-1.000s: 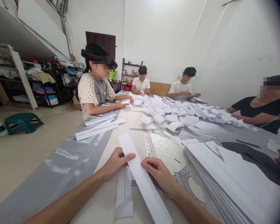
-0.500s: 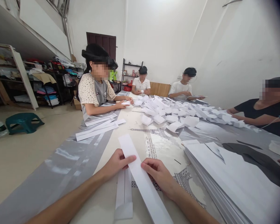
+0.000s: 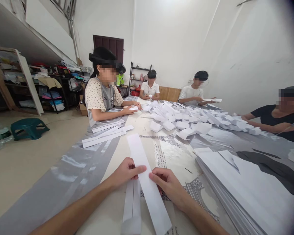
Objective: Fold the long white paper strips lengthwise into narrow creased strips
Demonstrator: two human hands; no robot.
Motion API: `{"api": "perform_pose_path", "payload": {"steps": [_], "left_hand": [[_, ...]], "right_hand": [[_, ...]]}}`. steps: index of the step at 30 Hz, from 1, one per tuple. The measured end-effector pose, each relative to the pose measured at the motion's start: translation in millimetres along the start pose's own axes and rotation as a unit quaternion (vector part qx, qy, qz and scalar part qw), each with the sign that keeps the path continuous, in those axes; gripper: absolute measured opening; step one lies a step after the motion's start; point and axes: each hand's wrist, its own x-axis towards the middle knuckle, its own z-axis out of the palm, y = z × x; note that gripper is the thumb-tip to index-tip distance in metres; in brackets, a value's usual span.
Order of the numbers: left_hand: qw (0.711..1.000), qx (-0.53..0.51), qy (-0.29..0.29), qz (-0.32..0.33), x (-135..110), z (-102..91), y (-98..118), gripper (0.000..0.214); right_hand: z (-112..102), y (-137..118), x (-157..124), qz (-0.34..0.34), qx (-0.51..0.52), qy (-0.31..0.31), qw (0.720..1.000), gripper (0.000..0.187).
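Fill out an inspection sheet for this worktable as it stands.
Surface: table under grey plastic film, with an Eiffel Tower print in the middle.
Job's things: long white paper strip; folded strip lying beside and partly under it.
Clutter: stack of sheets at right; pile of folded paper pieces mid-table; loose strips at left.
Grippers: left hand and right hand both pinch the paper strip.
Cables: what looks like a thin cord on the person at right.
Surroundings: four other people seated; shelves, green stool, dark door.

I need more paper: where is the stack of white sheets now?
In the head view, the stack of white sheets lies on the table at the lower right, just right of the right hand, which pinches the long paper strip.
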Motion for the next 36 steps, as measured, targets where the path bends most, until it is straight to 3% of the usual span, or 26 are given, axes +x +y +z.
{"api": "perform_pose_path", "payload": {"steps": [5, 12, 27, 32, 36], "left_hand": [[0.998, -0.048, 0.044, 0.014, -0.6, 2.4, 4.8, 0.051], [0.977, -0.13, 0.169, -0.009, 4.2, -0.9, -6.1, 0.05], [0.973, -0.181, 0.142, -0.027, 5.7, -2.2, -8.6, 0.044], [0.959, -0.194, 0.208, -0.013, 5.0, -0.4, -3.9, 0.048], [0.92, -0.268, 0.284, -0.025, 8.8, -4.2, -7.1, 0.044]], "right_hand": [[-0.3, -2.5, -0.2, 0.017, 0.009, 0.004, 1.0, 0.042], [0.9, -3.3, -0.5, 0.045, 0.015, 0.015, 0.999, 0.04], [0.2, -4.6, -0.8, 0.022, 0.014, -0.006, 1.0, 0.04], [-0.3, -4.3, -0.6, 0.022, 0.015, -0.003, 1.0, 0.036], [0.8, -1.8, -0.1, 0.022, 0.009, -0.004, 1.0, 0.035]]}}
